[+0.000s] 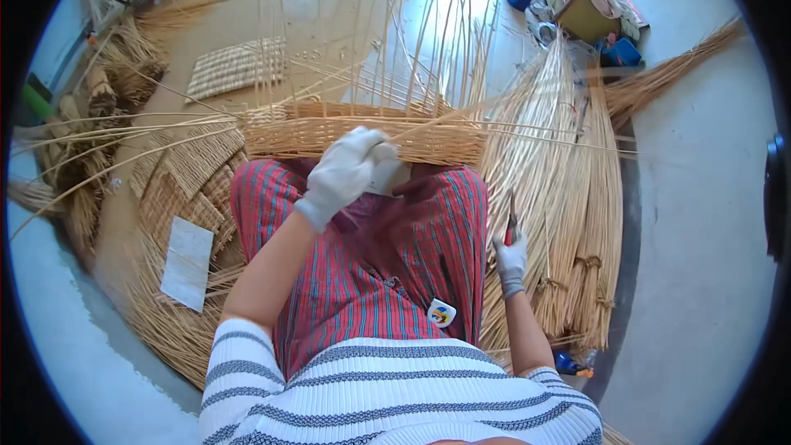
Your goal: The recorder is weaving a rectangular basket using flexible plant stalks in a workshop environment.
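At about nine o'clock, flat woven mats [194, 166] and a white sheet [187, 262] are seen on the floor, and these are left untouched. In the middle, a half-woven wicker basket [362, 136] is rested on the lap, just beyond the red striped cloth [371, 264], with its upright stakes [387, 25] fanned toward twelve o'clock. The gloved left hand [346, 173] is closed on the near rim of the basket, where a loose strand is pinched. For good work, the strand should be kept tight against the stakes and pressed down evenly, so that no gap is left in the row. At four o'clock, the gloved right hand [511, 259] is clenched around a red-handled tool [510, 227], held beside the bundles of reed [568, 222]. The blades of the tool cannot be made out, and the fingertips of the left hand are hidden behind the glove and rim. The far corner at one o'clock is too small to be read.
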